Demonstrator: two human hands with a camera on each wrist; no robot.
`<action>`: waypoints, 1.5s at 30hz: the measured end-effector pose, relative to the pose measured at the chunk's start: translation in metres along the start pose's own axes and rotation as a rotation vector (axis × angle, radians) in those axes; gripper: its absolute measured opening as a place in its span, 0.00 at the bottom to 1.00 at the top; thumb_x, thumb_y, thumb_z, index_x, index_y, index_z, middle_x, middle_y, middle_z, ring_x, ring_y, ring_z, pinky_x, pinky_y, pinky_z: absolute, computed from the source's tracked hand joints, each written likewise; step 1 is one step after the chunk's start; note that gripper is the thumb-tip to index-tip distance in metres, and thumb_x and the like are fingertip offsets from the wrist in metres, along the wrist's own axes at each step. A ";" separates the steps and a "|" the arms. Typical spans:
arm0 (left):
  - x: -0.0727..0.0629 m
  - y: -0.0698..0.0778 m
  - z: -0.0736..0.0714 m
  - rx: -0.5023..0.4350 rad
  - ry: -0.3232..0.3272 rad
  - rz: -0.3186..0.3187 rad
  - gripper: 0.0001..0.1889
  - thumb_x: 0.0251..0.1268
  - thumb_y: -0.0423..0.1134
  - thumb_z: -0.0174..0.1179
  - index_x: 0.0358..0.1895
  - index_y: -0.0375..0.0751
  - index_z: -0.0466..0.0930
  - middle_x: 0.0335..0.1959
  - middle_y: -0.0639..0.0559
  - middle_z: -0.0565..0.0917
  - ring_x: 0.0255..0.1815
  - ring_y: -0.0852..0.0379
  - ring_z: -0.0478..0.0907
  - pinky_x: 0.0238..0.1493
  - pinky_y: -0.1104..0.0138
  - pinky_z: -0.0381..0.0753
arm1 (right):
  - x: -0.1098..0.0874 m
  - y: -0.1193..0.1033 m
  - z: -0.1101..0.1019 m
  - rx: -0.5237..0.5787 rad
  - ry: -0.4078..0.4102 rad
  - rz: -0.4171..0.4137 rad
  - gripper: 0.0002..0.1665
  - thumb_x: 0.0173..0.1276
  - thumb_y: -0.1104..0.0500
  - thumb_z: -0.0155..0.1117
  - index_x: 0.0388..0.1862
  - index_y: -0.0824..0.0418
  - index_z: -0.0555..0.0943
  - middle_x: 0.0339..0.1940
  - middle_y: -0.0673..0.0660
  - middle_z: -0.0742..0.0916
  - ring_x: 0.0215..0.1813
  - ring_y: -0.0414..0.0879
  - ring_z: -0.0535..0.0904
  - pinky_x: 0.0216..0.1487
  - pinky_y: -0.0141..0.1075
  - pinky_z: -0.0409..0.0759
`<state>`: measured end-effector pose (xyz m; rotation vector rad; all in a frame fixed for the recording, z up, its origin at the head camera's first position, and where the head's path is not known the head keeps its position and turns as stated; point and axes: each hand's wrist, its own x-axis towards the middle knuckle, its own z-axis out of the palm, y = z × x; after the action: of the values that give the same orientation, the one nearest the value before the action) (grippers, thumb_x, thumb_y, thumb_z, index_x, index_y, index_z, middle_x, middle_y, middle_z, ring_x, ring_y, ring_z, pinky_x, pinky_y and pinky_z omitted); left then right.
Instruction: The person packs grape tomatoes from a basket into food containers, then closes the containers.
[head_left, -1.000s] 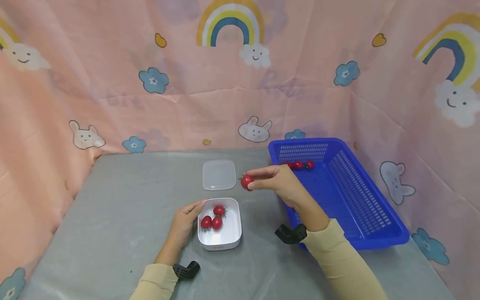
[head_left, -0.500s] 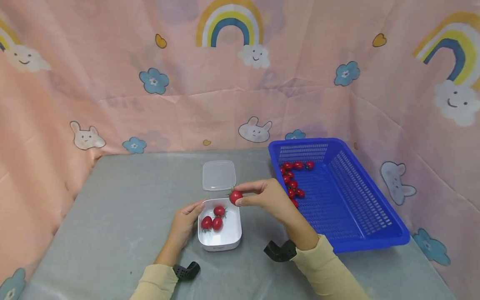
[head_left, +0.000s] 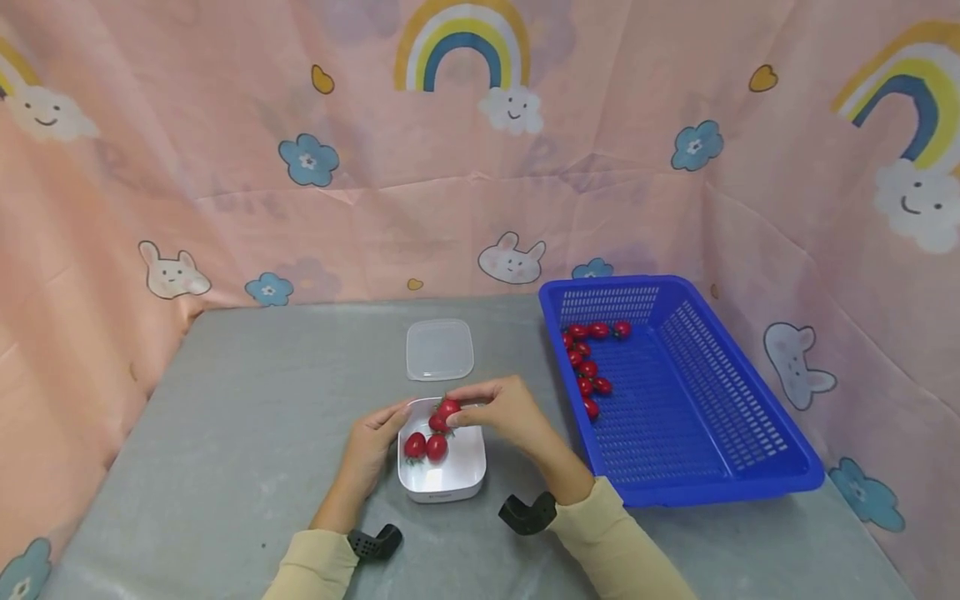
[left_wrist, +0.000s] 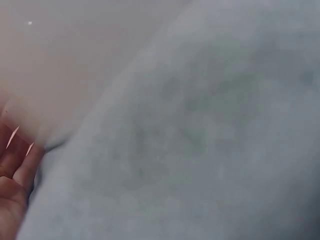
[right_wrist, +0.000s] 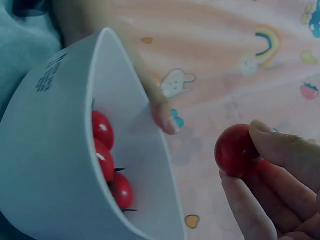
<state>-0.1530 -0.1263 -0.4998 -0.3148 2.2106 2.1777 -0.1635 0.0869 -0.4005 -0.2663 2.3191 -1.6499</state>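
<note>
Between thumb and fingertips, my right hand [head_left: 502, 411] pinches a red cherry tomato [head_left: 448, 409] above the far part of a square white container [head_left: 465, 475]. In the right wrist view the pinched cherry tomato [right_wrist: 234, 151] is apart from the container's rim. Three cherry tomatoes lie inside the container, one partly hidden by the held one; their green stems show. My left hand [head_left: 369, 443] holds the container at its left side, fingers by the far left corner. The left wrist view is blurred, with only some curled fingers [left_wrist: 20, 160] at its left edge.
A blue plastic basket [head_left: 682, 496] stands on the right, several cherry tomatoes [head_left: 588, 368] along its left side. Behind the container lies a translucent square lid [head_left: 439, 350] on the grey tabletop [head_left: 285, 400]. A pink printed curtain [head_left: 360, 225] hangs around the table.
My right hand has carried the cherry tomato left and toward me, from beside the lid to above the container. My left hand and the container have stayed in place.
</note>
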 end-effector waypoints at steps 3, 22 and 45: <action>0.000 0.000 0.000 -0.006 -0.007 0.009 0.18 0.68 0.40 0.63 0.56 0.33 0.83 0.57 0.43 0.85 0.54 0.70 0.80 0.62 0.68 0.76 | 0.007 0.005 0.007 0.006 -0.005 0.005 0.19 0.55 0.60 0.79 0.46 0.62 0.89 0.46 0.60 0.91 0.54 0.50 0.84 0.57 0.45 0.82; 0.000 0.000 -0.001 0.019 -0.011 0.020 0.19 0.68 0.41 0.63 0.56 0.32 0.83 0.57 0.42 0.85 0.55 0.69 0.80 0.63 0.65 0.77 | 0.027 0.018 0.035 -0.210 0.003 0.014 0.17 0.49 0.60 0.81 0.40 0.59 0.91 0.39 0.56 0.92 0.46 0.45 0.86 0.47 0.35 0.84; 0.001 -0.002 -0.002 -0.009 -0.022 0.003 0.19 0.68 0.41 0.63 0.57 0.33 0.83 0.57 0.44 0.85 0.52 0.75 0.79 0.68 0.61 0.74 | 0.028 0.014 0.039 -0.343 -0.056 -0.022 0.17 0.50 0.61 0.80 0.42 0.60 0.90 0.40 0.56 0.92 0.47 0.48 0.87 0.46 0.35 0.83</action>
<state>-0.1535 -0.1289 -0.5015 -0.2862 2.1922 2.1827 -0.1766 0.0485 -0.4294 -0.4029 2.5541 -1.2277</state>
